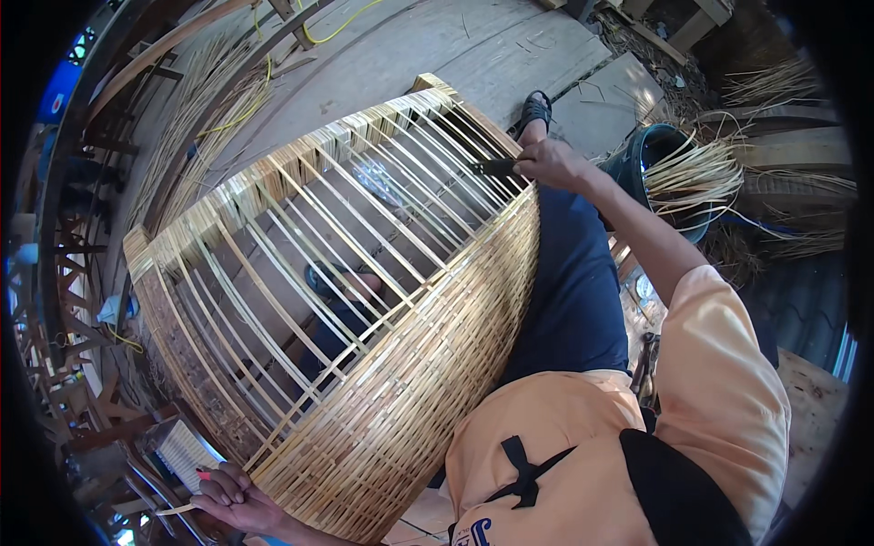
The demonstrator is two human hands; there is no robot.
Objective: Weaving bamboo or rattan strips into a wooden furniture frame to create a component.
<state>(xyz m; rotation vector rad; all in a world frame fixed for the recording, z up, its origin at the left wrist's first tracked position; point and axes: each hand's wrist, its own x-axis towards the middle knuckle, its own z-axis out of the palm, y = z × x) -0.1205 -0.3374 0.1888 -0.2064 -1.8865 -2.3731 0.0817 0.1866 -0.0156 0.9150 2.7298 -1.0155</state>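
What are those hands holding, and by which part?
The right hand grips a dark tool by one end; the left hand holds a pale strip near one end.

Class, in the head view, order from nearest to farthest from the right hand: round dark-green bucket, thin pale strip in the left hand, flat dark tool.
1. Dark tool: in the right hand.
2. Green bucket: to that hand's right.
3. Pale strip: lower left, in the left hand.

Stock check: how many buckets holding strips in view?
1: the dark bucket, right of the woven panel, strips poking out. Others may be hidden.
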